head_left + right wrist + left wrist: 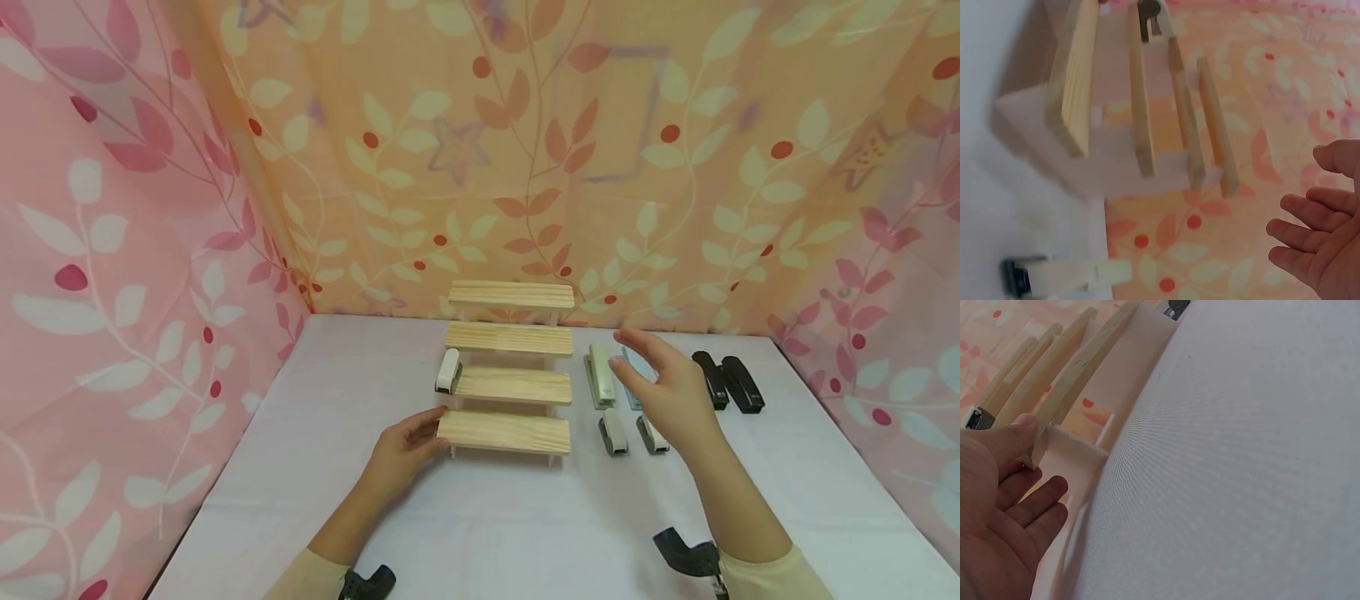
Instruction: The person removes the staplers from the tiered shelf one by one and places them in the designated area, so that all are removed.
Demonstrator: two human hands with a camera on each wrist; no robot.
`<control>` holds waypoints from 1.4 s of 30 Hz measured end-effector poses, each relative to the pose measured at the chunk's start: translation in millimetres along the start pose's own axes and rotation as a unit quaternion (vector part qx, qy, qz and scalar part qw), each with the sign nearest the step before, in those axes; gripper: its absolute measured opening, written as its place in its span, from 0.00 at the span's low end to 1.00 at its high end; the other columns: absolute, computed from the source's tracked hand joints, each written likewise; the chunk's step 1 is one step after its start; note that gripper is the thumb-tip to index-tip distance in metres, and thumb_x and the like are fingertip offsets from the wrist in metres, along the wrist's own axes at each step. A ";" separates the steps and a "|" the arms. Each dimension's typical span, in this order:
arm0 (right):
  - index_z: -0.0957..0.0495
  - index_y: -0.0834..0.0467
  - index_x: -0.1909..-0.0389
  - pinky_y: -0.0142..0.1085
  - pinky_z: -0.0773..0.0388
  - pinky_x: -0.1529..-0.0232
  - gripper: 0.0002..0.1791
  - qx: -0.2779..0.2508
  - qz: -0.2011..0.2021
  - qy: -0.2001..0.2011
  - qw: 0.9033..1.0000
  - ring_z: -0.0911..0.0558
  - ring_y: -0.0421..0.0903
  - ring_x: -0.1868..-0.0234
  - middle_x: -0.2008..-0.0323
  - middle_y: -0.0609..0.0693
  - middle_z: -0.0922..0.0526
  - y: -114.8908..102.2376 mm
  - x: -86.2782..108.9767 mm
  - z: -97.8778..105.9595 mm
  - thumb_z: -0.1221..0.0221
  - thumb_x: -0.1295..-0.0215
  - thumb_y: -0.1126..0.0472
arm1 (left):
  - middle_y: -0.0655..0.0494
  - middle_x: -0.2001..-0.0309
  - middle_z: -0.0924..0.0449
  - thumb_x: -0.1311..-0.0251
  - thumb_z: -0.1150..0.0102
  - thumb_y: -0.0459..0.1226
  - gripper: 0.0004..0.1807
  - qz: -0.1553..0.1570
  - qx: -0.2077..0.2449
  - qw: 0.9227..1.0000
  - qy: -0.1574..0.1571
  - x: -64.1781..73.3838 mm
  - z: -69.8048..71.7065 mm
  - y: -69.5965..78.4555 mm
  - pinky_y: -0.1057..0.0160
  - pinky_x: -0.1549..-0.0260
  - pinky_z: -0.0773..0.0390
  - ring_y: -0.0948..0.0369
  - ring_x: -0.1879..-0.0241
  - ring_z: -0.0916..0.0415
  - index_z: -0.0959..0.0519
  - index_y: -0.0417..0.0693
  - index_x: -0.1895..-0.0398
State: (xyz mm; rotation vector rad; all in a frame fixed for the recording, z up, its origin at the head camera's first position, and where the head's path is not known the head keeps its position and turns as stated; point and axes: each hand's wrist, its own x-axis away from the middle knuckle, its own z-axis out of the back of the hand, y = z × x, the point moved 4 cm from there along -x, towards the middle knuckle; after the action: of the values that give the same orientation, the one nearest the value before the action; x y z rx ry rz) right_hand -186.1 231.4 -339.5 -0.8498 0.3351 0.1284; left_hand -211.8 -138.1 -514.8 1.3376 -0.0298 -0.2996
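A tiered wooden display shelf with white supports stands on the table. My left hand pinches the left end of its lowest board, thumb above and fingers below. On the left end of the second board from the bottom sits a small white stapler, which also shows in the right wrist view. My right hand hovers holding nothing, fingers spread, over a light blue stapler that it partly hides. Beside that lies a pale green stapler. Two small white staplers lie nearer to me.
Two black staplers lie side by side to the right of my right hand. A white cloth covers the table. Floral curtains enclose the back and both sides, the back one close behind the shelf.
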 end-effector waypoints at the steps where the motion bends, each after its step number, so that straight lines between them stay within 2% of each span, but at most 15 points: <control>1: 0.27 0.54 0.29 0.65 0.31 0.31 0.30 -0.004 0.006 -0.001 1.000 0.29 0.57 0.27 0.34 0.52 0.21 -4.0 -1.5 -5.1 0.37 0.27 0.48 | 0.48 0.37 0.19 0.41 0.27 0.39 0.31 0.001 0.000 1.000 0.001 0.0 0.0 -0.3 0.68 0.43 0.19 0.52 0.38 0.20 0.22 0.44 0.34; 11: 0.25 0.52 0.31 0.59 0.30 0.28 0.28 -0.051 0.049 -0.030 0.997 0.27 0.50 0.28 0.36 0.46 0.19 -34.2 -10.5 -49.3 0.35 0.29 0.49 | 0.51 0.37 0.19 0.41 0.26 0.39 0.31 0.011 0.006 1.000 0.001 0.1 0.0 0.9 0.68 0.42 0.19 0.54 0.38 0.21 0.22 0.47 0.34; 18: 0.26 0.54 0.30 0.55 0.27 0.30 0.30 -0.078 0.055 -0.060 0.994 0.26 0.49 0.29 0.36 0.46 0.19 -50.9 -12.8 -78.1 0.34 0.30 0.51 | 0.47 0.37 0.20 0.40 0.27 0.40 0.31 0.003 0.001 1.000 -0.005 0.6 -0.8 2.8 0.60 0.39 0.20 0.50 0.37 0.21 0.23 0.45 0.33; 24: 0.26 0.56 0.31 0.55 0.27 0.30 0.30 -0.086 0.053 -0.076 0.992 0.26 0.49 0.29 0.38 0.46 0.17 -64.7 -13.8 -103.9 0.32 0.32 0.53 | 0.49 0.37 0.19 0.40 0.27 0.39 0.30 0.006 -0.003 1.000 -0.003 0.3 -0.3 3.6 0.65 0.41 0.19 0.52 0.38 0.21 0.22 0.46 0.34; 29: 0.25 0.57 0.32 0.53 0.28 0.29 0.30 -0.091 0.058 -0.090 0.990 0.25 0.47 0.30 0.38 0.47 0.17 -69.7 -14.2 -128.6 0.31 0.33 0.53 | 0.53 0.38 0.18 0.40 0.27 0.39 0.29 0.013 -0.008 1.000 0.002 0.4 1.4 3.8 0.69 0.43 0.19 0.55 0.39 0.20 0.22 0.48 0.34; 34: 0.24 0.55 0.32 0.53 0.29 0.28 0.30 -0.085 0.046 -0.107 0.990 0.25 0.48 0.30 0.38 0.48 0.18 -71.4 -11.7 -150.8 0.32 0.32 0.52 | 0.51 0.38 0.18 0.40 0.27 0.40 0.29 0.004 -0.008 1.000 0.003 1.3 3.1 4.4 0.69 0.43 0.18 0.53 0.39 0.20 0.22 0.47 0.34; 42: 0.25 0.57 0.32 0.53 0.23 0.33 0.31 -0.067 0.024 -0.105 0.992 0.21 0.52 0.34 0.39 0.51 0.16 -70.3 -9.9 -174.8 0.31 0.33 0.50 | 0.48 0.37 0.19 0.39 0.28 0.40 0.30 -0.004 -0.011 1.000 -0.003 1.1 1.2 4.7 0.69 0.43 0.19 0.51 0.39 0.20 0.23 0.45 0.34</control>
State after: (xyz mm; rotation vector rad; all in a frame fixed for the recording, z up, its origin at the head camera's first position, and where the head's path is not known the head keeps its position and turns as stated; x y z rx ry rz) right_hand -220.0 53.7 -392.8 -0.9530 0.1513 0.2859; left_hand -210.0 -138.6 -510.2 1.3149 -0.0260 -0.3106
